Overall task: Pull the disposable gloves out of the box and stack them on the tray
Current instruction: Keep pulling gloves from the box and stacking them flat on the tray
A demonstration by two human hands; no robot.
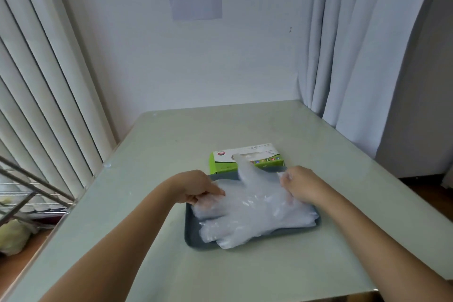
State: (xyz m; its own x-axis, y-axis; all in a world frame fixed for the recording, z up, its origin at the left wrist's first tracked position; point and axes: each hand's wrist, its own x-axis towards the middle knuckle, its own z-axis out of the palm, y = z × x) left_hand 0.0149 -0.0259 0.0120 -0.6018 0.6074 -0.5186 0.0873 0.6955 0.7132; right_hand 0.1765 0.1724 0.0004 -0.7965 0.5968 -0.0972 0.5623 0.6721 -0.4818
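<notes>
The clear gloves [252, 213] lie piled on the dark tray [193, 238], the left hand [198, 186] pinching them at 9 o'clock, the right hand [301, 185] gripping at 3 o'clock, the green box [224, 167] at 12 o'clock.

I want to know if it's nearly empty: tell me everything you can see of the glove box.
The glove box is a flat rectangular carton, seemingly cardboard, with green sides and a white top bearing a red logo and coloured icons. It lies flat on the table, right behind the tray's far rim. A clear glove trails from its top opening toward the tray. The left hand and right hand do not touch it. Its fill level is hidden.
</notes>
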